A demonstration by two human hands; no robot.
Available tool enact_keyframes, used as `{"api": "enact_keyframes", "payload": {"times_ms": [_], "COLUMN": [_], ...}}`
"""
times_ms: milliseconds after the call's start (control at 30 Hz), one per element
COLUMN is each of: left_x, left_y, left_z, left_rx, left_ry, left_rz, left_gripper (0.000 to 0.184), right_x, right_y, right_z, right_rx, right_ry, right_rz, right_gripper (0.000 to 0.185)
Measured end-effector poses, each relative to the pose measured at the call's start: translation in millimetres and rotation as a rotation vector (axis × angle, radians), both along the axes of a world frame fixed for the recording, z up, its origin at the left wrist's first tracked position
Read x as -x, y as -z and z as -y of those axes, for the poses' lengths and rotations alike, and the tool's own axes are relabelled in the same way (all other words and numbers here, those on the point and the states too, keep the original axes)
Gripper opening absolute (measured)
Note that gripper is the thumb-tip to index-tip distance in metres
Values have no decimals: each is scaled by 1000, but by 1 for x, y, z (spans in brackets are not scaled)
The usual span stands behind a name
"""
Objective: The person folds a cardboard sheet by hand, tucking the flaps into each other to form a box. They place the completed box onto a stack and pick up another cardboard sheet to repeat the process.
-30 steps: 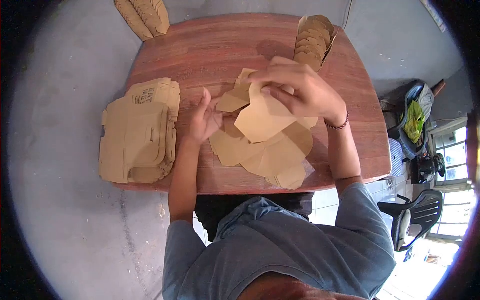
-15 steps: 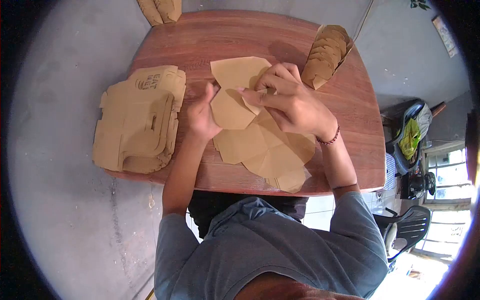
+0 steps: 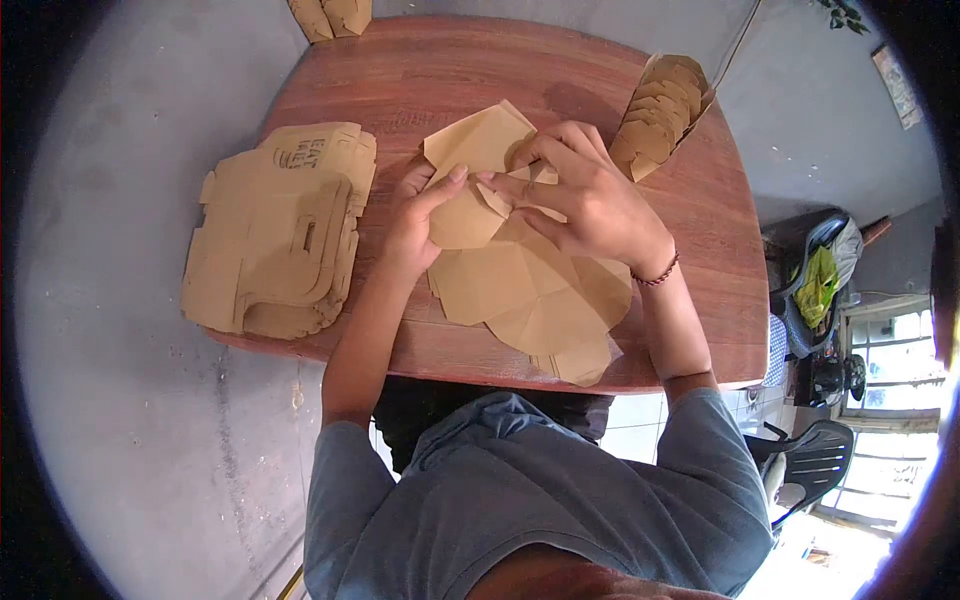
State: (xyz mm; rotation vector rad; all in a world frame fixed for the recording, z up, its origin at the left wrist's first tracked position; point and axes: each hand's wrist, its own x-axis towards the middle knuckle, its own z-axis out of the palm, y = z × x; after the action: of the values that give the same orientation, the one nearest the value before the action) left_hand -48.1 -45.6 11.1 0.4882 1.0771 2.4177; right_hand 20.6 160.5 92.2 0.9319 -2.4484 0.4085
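Observation:
A brown cardboard box blank (image 3: pixel 463 222), partly folded, is held between both hands above the middle of the table. My left hand (image 3: pixel 410 215) is closed on its left edge, thumb on top and fingers underneath. The fingers of my right hand (image 3: pixel 595 205) pinch flaps at the blank's right side, where they partly cover the fold. Under the held piece and nearer my body lies a fanned pile of flat creased blanks (image 3: pixel 535 300).
To the left sits a stack of flat printed cardboard pieces (image 3: pixel 268 235). A row of nested folded boxes (image 3: pixel 655 115) stands at the back right of the wooden table (image 3: pixel 700 290). More folded cardboard (image 3: pixel 335 14) shows at the back left. Chairs (image 3: pixel 815 460) are off to the right.
My left hand has gone from open beside the blank to gripping its left edge. The blank's far part now angles upward, and my right hand's fingers have shifted slightly at the flaps.

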Motion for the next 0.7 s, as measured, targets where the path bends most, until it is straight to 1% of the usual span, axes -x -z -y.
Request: {"api": "enact_keyframes", "payload": {"times_ms": [100,200,300,500,567,700], "left_x": [1,-3,0,-5,-7,-4], "left_y": [3,-2,2,-4,-5,-1], "left_z": [1,-2,1,-2,-1,-2], "left_rx": [43,41,54,36,59,68], "left_ry": [4,-52,-40,-77,-94,-98], "left_rz": [39,10,16,14,21,15], "left_gripper": [44,44,44,45,45,47], "right_x": [2,2,1,1,1,2], "right_y": [0,-2,-3,-5,-3,-3], "right_z": [-3,-4,-4,-2,-1,0], "right_rx": [-44,-70,-66,-86,-91,-83], "right_ry": [9,7,9,38,50,46], "right_rz": [-9,-31,-36,-89,-64,-89], "right_gripper": [45,45,45,40,54,56]}}
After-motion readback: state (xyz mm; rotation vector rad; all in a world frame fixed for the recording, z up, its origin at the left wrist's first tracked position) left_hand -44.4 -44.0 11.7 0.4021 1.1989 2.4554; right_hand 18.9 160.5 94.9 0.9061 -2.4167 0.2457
